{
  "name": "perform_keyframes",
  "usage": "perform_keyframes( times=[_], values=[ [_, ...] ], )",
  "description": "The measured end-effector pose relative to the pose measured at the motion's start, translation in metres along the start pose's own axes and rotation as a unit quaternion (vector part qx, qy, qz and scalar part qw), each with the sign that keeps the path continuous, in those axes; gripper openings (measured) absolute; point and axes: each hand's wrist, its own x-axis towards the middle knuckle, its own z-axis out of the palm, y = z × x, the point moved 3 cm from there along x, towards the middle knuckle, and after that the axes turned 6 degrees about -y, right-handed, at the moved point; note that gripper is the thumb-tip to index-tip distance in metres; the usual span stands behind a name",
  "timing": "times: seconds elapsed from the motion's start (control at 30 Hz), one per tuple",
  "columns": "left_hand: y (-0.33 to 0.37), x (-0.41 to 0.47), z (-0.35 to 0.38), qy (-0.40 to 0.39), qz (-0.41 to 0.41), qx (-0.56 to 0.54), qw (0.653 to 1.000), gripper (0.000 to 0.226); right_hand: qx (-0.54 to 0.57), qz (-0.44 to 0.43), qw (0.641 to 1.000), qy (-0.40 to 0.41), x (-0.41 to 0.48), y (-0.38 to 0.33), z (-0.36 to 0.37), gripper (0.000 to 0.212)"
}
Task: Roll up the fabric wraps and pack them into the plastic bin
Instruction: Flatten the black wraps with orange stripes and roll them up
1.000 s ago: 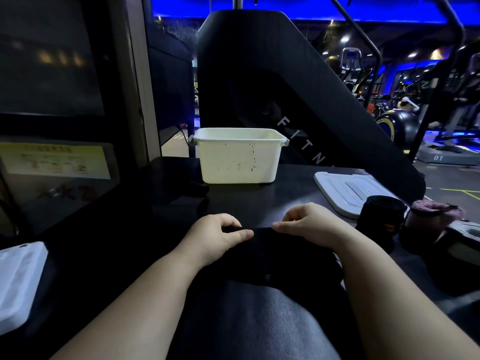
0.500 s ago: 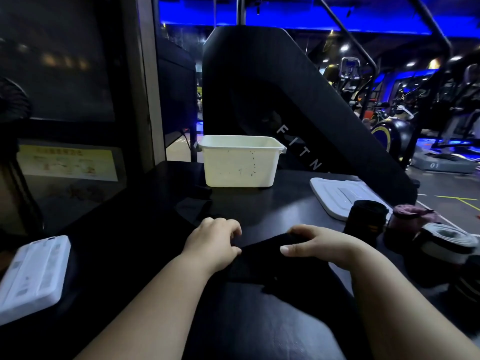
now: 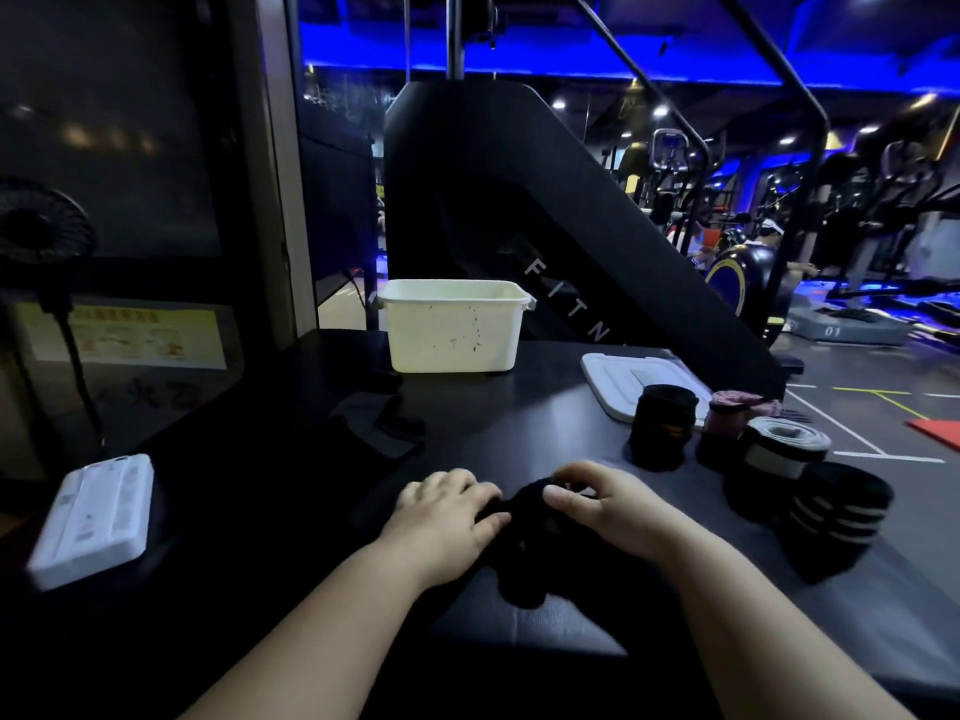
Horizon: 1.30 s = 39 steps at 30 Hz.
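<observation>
Black fabric wrap [image 3: 524,543], bunched into a loose roll, lies on the dark worktop [image 3: 519,407] near its front edge. The left hand [image 3: 447,517] curls its grip over the roll's left end; the right hand [image 3: 608,506] pinches the right end. Uneven pressure could let the roll skew or loosen. Bare worktop runs ahead to the cream plastic bin [image 3: 452,330]; finished upright rolls [image 3: 665,423] crowd the right.
</observation>
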Motion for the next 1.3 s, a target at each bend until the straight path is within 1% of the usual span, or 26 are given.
perform_keyframes(
  times=[0.07,0.13,0.2,0.37,0.43,0.5,0.53,0.57,0.6,0.63,0.73,0.8,0.93,1.0,1.07,1.13,1.2,1.23,1.3],
  values=[
    [-0.004,-0.009,0.003,0.003,-0.016,0.012,1.0,0.043,0.002,0.004,1.0,0.03,-0.012,0.009,-0.003,0.011],
    [-0.012,-0.016,0.003,0.016,-0.032,0.012,0.999,0.042,0.016,0.004,0.999,0.048,-0.019,0.015,-0.005,0.007],
    [-0.014,-0.026,0.003,0.013,-0.048,0.011,0.999,0.041,0.032,0.018,0.997,0.064,-0.036,0.022,-0.01,0.01],
    [-0.021,-0.038,-0.008,0.006,-0.09,0.009,0.996,0.041,0.012,0.035,0.996,0.086,-0.056,0.037,-0.021,0.026],
    [-0.012,-0.037,-0.011,0.034,-0.068,0.004,0.997,0.045,0.0,0.04,0.995,0.097,-0.061,0.041,-0.021,0.029],
    [0.004,-0.03,-0.013,0.086,-0.002,-0.065,0.994,0.048,-0.007,0.038,0.994,0.098,-0.063,0.043,-0.019,0.031],
    [0.014,-0.027,-0.013,0.095,0.034,-0.117,0.988,0.048,-0.01,0.036,0.994,0.099,-0.063,0.043,-0.017,0.031],
    [0.025,-0.025,-0.011,0.087,0.062,-0.157,0.982,0.045,-0.01,0.034,0.994,0.1,-0.064,0.043,-0.017,0.033],
    [0.034,-0.023,-0.008,0.068,0.08,-0.172,0.979,0.042,-0.009,0.034,0.995,0.099,-0.065,0.042,-0.017,0.036],
    [0.043,-0.022,-0.002,0.041,0.089,-0.161,0.982,0.04,-0.003,0.035,0.995,0.096,-0.066,0.042,-0.018,0.039],
    [0.054,-0.022,0.016,-0.046,0.068,-0.033,0.996,0.052,0.042,0.037,0.995,0.08,-0.073,0.043,-0.023,0.049],
    [0.054,-0.024,0.019,-0.057,0.056,0.004,0.997,0.054,0.078,0.044,0.993,0.077,-0.079,0.046,-0.028,0.053],
    [0.055,-0.027,0.019,-0.068,0.046,-0.002,0.997,0.052,0.128,0.067,0.985,0.095,-0.088,0.056,-0.036,0.053],
    [0.059,-0.028,0.019,-0.068,0.033,-0.012,0.997,0.05,0.144,0.067,0.982,0.103,-0.092,0.058,-0.037,0.049],
    [0.066,-0.027,0.015,-0.049,0.025,-0.026,0.998,0.049,0.164,0.06,0.978,0.114,-0.094,0.057,-0.035,0.044],
    [0.078,-0.024,0.012,-0.016,0.048,-0.057,0.997,0.052,0.187,0.051,0.973,0.125,-0.095,0.058,-0.032,0.039],
    [0.091,-0.021,0.013,-0.007,0.094,-0.089,0.991,0.056,0.216,0.045,0.967,0.125,-0.096,0.06,-0.029,0.037],
    [0.097,-0.02,0.016,-0.019,0.113,-0.085,0.99,0.054,0.229,0.041,0.965,0.121,-0.097,0.062,-0.029,0.036],
    [0.103,-0.018,0.026,-0.052,0.123,-0.023,0.991,0.051,0.256,0.036,0.96,0.107,-0.098,0.063,-0.029,0.033]
  ],
)
